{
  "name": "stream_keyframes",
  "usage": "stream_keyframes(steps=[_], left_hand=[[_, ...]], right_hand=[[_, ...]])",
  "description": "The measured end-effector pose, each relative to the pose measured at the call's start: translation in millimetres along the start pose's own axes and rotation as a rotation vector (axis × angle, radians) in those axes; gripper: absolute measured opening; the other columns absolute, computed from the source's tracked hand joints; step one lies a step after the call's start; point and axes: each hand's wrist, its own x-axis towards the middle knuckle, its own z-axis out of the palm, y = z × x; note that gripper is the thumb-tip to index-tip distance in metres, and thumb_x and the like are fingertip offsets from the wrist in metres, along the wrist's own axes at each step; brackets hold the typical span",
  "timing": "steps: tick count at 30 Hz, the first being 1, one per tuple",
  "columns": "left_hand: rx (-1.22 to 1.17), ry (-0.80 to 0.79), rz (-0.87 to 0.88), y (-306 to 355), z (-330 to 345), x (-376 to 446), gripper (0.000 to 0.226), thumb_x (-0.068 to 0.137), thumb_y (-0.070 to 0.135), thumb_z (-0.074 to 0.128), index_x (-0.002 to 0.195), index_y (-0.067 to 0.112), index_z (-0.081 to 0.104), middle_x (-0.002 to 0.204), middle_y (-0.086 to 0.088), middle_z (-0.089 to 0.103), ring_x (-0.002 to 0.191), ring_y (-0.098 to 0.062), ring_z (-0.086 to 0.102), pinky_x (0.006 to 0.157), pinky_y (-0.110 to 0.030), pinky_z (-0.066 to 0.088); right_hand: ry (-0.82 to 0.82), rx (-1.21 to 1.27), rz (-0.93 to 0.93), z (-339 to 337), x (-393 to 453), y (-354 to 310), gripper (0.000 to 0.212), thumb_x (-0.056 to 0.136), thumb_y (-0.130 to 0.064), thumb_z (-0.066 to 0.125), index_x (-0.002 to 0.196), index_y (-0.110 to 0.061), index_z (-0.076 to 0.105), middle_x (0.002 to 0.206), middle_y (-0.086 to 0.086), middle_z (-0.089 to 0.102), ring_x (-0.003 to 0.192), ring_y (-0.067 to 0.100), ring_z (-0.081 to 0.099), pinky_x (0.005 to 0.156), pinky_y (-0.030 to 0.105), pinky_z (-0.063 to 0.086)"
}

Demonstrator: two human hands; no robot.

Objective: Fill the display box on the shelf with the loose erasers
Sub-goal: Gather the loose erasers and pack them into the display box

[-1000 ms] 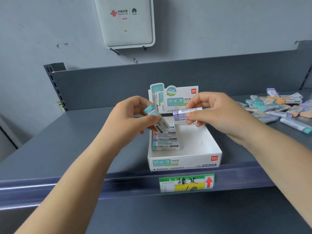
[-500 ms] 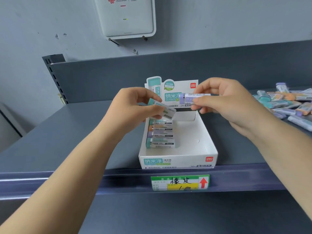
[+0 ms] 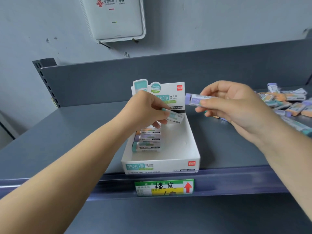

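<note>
I see the left hand [image 3: 145,110] pinching a teal eraser [image 3: 173,115] over the back left of the display box [image 3: 192,149], which sits at the shelf [image 3: 67,132] front edge. Right hand [image 3: 236,105] grips a purple eraser [image 3: 194,99] in the air, just right of the box's back card. Stacked erasers [image 3: 147,141] fill the box's left side, maybe four. Loose erasers [image 3: 290,102] pile at the shelf's right edge.
</note>
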Motion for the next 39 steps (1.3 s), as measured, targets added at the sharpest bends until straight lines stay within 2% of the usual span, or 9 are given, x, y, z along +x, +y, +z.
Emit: stream_keyframes(steps=[2, 4, 9, 13, 18, 21, 28, 34, 39], left_hand=[[0.000, 0.004, -0.006, -1.3, 2.1, 0.6, 0.019, 0.082, 0.012, 0.064, 0.099, 0.015, 0.072, 0.079, -0.001, 0.074, 0.057, -0.010, 0.068, 0.056, -0.014, 0.055], [0.077, 0.024, 0.040, -2.6, 4.1, 0.5, 0.020, 0.081, 0.014, 0.065, 0.100, 0.017, 0.072, 0.078, 0.002, 0.072, 0.052, -0.006, 0.064, 0.049, -0.009, 0.048], [0.173, 0.086, 0.090, -8.9, 8.4, 0.0, 0.012, 0.077, 0.027, 0.071, 0.083, 0.018, 0.065, 0.055, 0.016, 0.062, 0.046, 0.003, 0.059, 0.043, -0.003, 0.039], [0.304, 0.129, 0.128, -14.7, 6.8, 0.0, 0.018, 0.074, 0.031, 0.073, 0.085, 0.017, 0.070, 0.072, 0.003, 0.070, 0.064, -0.011, 0.065, 0.059, -0.021, 0.049], [0.365, 0.111, 0.130, -16.3, 5.3, -2.6, 0.018, 0.082, 0.029, 0.066, 0.094, 0.019, 0.074, 0.088, -0.001, 0.074, 0.070, -0.016, 0.063, 0.056, -0.019, 0.045], [0.361, 0.066, 0.123, -18.1, 1.8, -1.7, 0.018, 0.086, 0.022, 0.059, 0.097, 0.021, 0.074, 0.089, 0.003, 0.072, 0.060, -0.006, 0.055, 0.049, -0.009, 0.038], [0.306, 0.069, 0.113, -21.4, -0.1, 4.7, 0.016, 0.086, 0.019, 0.059, 0.090, 0.015, 0.074, 0.057, 0.014, 0.056, 0.048, -0.004, 0.050, 0.041, -0.002, 0.036], [0.357, -0.055, 0.182, -16.8, -2.8, -0.8, 0.016, 0.077, 0.027, 0.070, 0.091, 0.021, 0.073, 0.084, 0.006, 0.070, 0.060, -0.002, 0.056, 0.048, -0.006, 0.041], [0.420, -0.036, 0.204, -13.6, 0.9, 0.5, 0.018, 0.075, 0.023, 0.072, 0.092, 0.019, 0.074, 0.082, 0.005, 0.068, 0.055, -0.001, 0.050, 0.046, -0.005, 0.035]], right_hand=[[-0.040, -0.016, -0.020, 3.0, -1.7, 2.3, 0.016, 0.081, 0.001, 0.061, 0.074, -0.013, 0.059, 0.075, 0.004, 0.066, 0.061, 0.009, 0.067, 0.056, 0.016, 0.051], [-0.068, -0.015, -0.020, 5.7, -2.8, 4.3, 0.015, 0.081, 0.001, 0.061, 0.075, -0.013, 0.060, 0.076, 0.004, 0.066, 0.063, 0.010, 0.067, 0.057, 0.017, 0.051], [-0.181, 0.058, 0.048, 6.3, -5.5, 5.4, 0.013, 0.083, 0.000, 0.058, 0.077, -0.011, 0.059, 0.070, -0.001, 0.069, 0.064, 0.013, 0.068, 0.057, 0.017, 0.050], [-0.280, 0.057, 0.133, 7.3, -7.6, 7.6, 0.012, 0.086, -0.002, 0.054, 0.080, -0.011, 0.059, 0.072, -0.001, 0.071, 0.064, 0.013, 0.069, 0.055, 0.017, 0.050], [-0.283, 0.036, 0.134, 8.2, -7.3, 9.1, 0.012, 0.087, -0.003, 0.054, 0.080, -0.012, 0.058, 0.069, -0.004, 0.071, 0.064, 0.010, 0.069, 0.056, 0.016, 0.049], [-0.284, 0.034, 0.131, 8.3, -7.2, 10.3, 0.012, 0.087, -0.004, 0.053, 0.080, -0.012, 0.058, 0.067, -0.005, 0.071, 0.064, 0.009, 0.069, 0.056, 0.015, 0.049], [-0.279, 0.038, 0.119, 8.9, -7.9, 11.8, 0.014, 0.087, -0.003, 0.053, 0.079, -0.013, 0.058, 0.065, -0.006, 0.071, 0.064, 0.009, 0.069, 0.057, 0.015, 0.050], [-0.273, 0.033, 0.108, 9.3, -8.5, 12.4, 0.013, 0.087, -0.002, 0.053, 0.080, -0.012, 0.059, 0.066, -0.006, 0.070, 0.064, 0.008, 0.068, 0.058, 0.015, 0.050], [-0.271, 0.028, 0.108, 9.5, -9.4, 11.8, 0.013, 0.087, -0.002, 0.053, 0.081, -0.011, 0.059, 0.066, -0.006, 0.070, 0.064, 0.008, 0.068, 0.058, 0.014, 0.050]])
